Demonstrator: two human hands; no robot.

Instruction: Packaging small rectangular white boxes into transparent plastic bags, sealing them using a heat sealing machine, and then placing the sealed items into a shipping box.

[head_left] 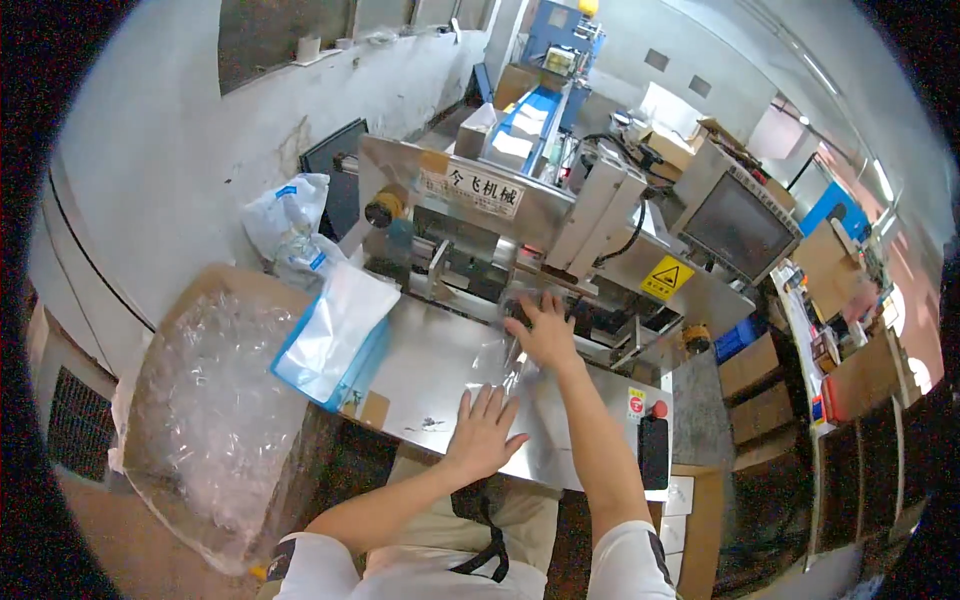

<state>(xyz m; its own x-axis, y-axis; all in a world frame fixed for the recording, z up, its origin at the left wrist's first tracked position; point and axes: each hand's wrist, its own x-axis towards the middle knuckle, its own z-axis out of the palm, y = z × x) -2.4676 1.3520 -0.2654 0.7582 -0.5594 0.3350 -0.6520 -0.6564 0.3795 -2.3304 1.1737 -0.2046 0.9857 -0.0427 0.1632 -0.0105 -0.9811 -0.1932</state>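
Observation:
A clear plastic bag [500, 352] lies flat on the steel machine table [420, 370] in front of me. My left hand [482, 432] presses down on its near end with the fingers spread. My right hand [545, 328] rests flat on its far end, right at the mouth of the packing machine [480, 215]. Neither hand grips anything. To my left a stack of white and blue plastic bags [335, 335] leans on the table's left edge.
A large cardboard box lined with clear plastic [205, 410] stands at my left. The machine's dark screen [738, 228] sits at the right, above a yellow warning sticker [667, 277]. A black control box with a red button [654, 445] is on the table's right end. Cardboard boxes [760, 390] stand further right.

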